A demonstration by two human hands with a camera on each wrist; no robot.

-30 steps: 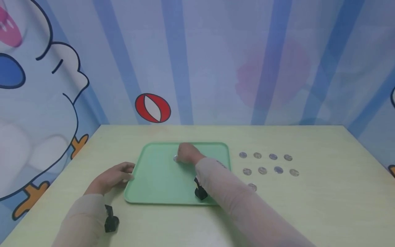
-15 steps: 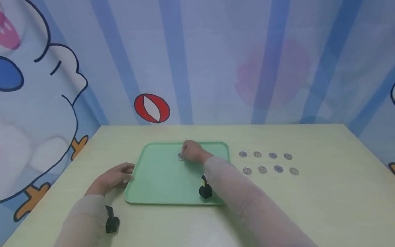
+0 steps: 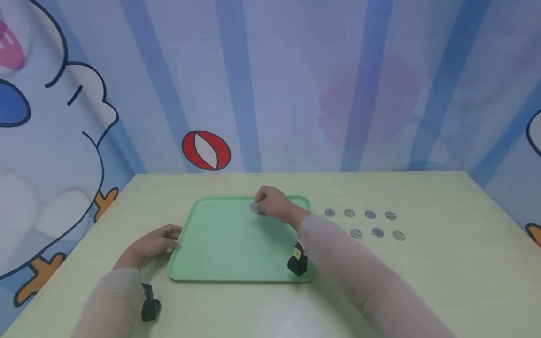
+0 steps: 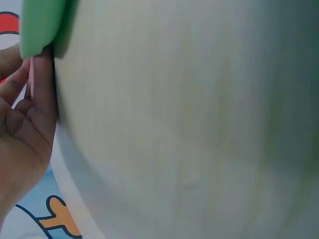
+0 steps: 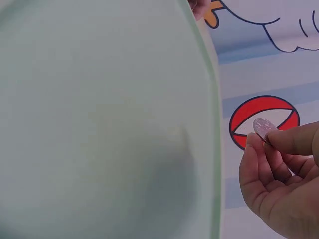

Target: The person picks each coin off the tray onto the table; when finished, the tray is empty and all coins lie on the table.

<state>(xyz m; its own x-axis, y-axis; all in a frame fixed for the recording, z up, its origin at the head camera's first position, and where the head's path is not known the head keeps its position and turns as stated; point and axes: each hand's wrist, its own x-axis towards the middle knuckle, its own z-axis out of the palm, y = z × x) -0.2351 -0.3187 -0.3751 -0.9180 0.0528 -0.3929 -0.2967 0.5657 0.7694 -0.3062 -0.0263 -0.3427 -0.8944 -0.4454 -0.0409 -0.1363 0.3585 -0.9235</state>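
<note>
My right hand point(image 3: 274, 204) is over the back part of a light green tray point(image 3: 220, 244), pinching a silver coin point(image 5: 264, 128) between thumb and fingertips. In the right wrist view the coin's face shows above the curled fingers. My left hand point(image 3: 154, 244) holds the tray's left rim. In the left wrist view, fingers point(image 4: 42, 89) meet the green edge close to the tabletop. Right of the tray, several coins lie flat in rows, among them a coin point(image 3: 329, 212) in the back row and a coin point(image 3: 356, 233) in the front row. The right sleeve covers the tray's right side.
The pale yellow table point(image 3: 422, 277) runs back to a blue striped cloth wall point(image 3: 291, 94). Printed on it are a red and white ball point(image 3: 206, 150) and a large cartoon figure at the left. A black wrist camera point(image 3: 297, 263) hangs below the right sleeve.
My right hand has lifted and moved right and back over the tray with the coin. Its sleeve now covers the nearest coins at the left of the rows. The left hand stays at the rim.
</note>
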